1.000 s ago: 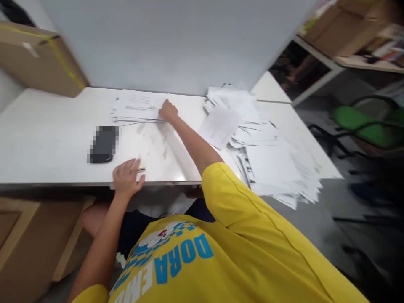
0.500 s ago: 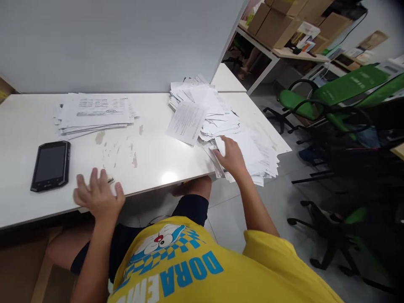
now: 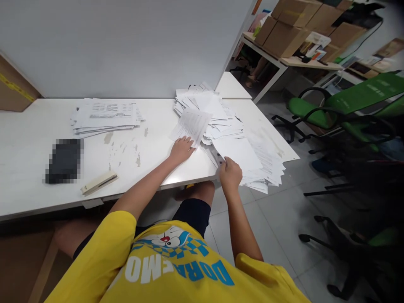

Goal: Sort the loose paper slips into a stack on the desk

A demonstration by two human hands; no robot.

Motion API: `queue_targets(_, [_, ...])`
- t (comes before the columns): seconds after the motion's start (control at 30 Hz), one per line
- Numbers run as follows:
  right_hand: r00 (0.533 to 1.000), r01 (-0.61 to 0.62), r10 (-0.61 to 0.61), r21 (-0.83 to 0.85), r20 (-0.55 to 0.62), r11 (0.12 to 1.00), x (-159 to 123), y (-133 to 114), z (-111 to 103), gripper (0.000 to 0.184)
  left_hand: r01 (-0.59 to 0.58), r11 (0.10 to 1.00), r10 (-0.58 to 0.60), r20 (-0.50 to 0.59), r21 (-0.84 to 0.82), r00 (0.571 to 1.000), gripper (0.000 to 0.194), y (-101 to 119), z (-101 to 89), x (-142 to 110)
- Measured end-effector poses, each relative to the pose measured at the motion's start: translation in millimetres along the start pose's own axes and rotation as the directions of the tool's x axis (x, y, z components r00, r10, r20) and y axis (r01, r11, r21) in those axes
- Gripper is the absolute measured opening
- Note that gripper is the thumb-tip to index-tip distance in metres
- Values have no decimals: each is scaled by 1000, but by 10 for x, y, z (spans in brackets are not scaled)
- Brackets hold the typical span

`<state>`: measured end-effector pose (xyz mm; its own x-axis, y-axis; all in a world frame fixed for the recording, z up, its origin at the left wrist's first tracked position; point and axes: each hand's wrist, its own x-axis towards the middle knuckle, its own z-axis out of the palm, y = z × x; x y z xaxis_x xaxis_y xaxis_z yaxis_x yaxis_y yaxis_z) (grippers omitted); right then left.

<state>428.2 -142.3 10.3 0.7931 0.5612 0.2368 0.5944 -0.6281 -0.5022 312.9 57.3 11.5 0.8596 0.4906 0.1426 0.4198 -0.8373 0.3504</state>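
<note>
My left hand [image 3: 182, 150] is at the lower edge of a loose printed sheet of paper [image 3: 196, 122], its fingers on top and closed on that edge. The sheet leans on a messy paper pile [image 3: 217, 102]. At the table's front edge, my right hand [image 3: 231, 171] pinches the near corner of a white sheet [image 3: 241, 152]. That sheet lies on a fanned stack of papers [image 3: 271, 166], which juts past the edge. The right thumb is partly hidden. A cream-coloured stapler [image 3: 99, 182] lies on the table, away from both hands.
A neater stack of printed papers [image 3: 107, 115] is at the back left of the white table [image 3: 158, 164], and a blurred-out dark device [image 3: 65, 161] lies before it. Behind rises a grey partition [image 3: 126, 46]. Green chairs [image 3: 309, 105] and cardboard boxes [image 3: 284, 35] are to the right.
My left hand has moved right, from beside the stapler to the loose sheet, uncovering the stapler. My right hand has closed on a sheet's corner at the right stack. The view has shifted slightly.
</note>
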Motion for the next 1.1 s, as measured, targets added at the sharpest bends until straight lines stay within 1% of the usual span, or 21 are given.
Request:
queue_targets(0.07, [997,-30,38,113,-67,993,-5,-26,-45,51,-4,1000,4,-29,6,1000,38,-25,-16,-184])
queue_targets(0.1, [992,-27,47,163,-117,986,-21,-50,-81,51,-1,1000,1,-36,7,999,37,-42,-34,-314])
queue_targets(0.2, [959,42,41,284,-280,958,-123,-158,-278,46,-15,999,15,-26,-31,1000,43,-105,-112,-790])
queue_targets(0.27, [931,94,56,383,-361,919,-200,-222,-467,43,-40,996,38,-21,-79,999,47,-151,-182,-1127])
queue_targets(0.33, [916,139,92,526,-390,839,-254,-250,-637,41,-60,992,56,-41,-108,998,48,-197,-262,-1446])
queue_targets(0.37, [924,154,104,607,-368,780,-272,-250,-692,41,-70,991,63,-58,-113,996,49,-219,-302,-1594])
queue_targets(0.43, [962,131,101,752,-254,646,-304,-236,-711,43,-83,990,73,-93,-111,993,53,-263,-371,-1862])
queue_targets(0.47, [983,83,84,802,-165,592,-328,-229,-674,45,-84,991,72,-111,-108,991,57,-283,-393,-1981])
queue_targets(0.5, [996,10,65,830,-55,557,-364,-225,-612,46,-84,991,71,-127,-103,989,62,-300,-404,-2090])
queue_targets(0.53, [997,-81,52,836,63,543,-412,-228,-532,48,-79,992,65,-145,-97,987,67,-314,-403,-2187])
queue_targets(0.57, [982,-177,44,822,183,541,-471,-237,-444,49,-68,994,52,-169,-87,984,71,-323,-389,-2271])
queue_targets(0.63, [924,-337,37,766,379,548,-604,-270,-277,52,-21,998,6,-246,-60,969,75,-327,-328,-2395])
queue_targets(0.67, [900,-383,41,740,435,552,-666,-291,-209,53,11,999,-24,-292,-45,956,78,-323,-288,-2436])
queue_targets(0.7, [889,-399,45,722,456,564,-719,-313,-153,54,38,999,-46,-334,-29,941,82,-315,-247,-2463])
queue_targets(0.73, [890,-388,41,708,454,590,-759,-333,-108,55,52,999,-53,-370,-13,928,85,-306,-210,-2478])
queue_targets(0.8, [907,-313,6,664,422,679,-801,-366,-45,55,42,999,-32,-403,16,915,88,-289,-159,-2482])
queue_targets(0.87, [922,-212,-49,606,385,767,-808,-385,0,53,7,999,7,-385,34,923,84,-286,-151,-2471])
queue_targets(0.9, [927,-165,-77,584,367,795,-807,-389,20,52,-13,999,25,-361,36,932,79,-292,-160,-2466])
queue_targets(1.0, [950,-66,-125,572,287,818,-815,-375,72,50,-75,997,80,-267,27,960,67,-329,-205,-2466])
queue_targets(1.03, [959,-54,-117,575,257,816,-824,-358,86,50,-94,995,96,-248,21,964,64,-342,-216,-2473])
queue_targets(1.1, [977,-73,-57,576,205,814,-854,-305,111,50,-121,993,118,-245,1,962,60,-359,-228,-2493])
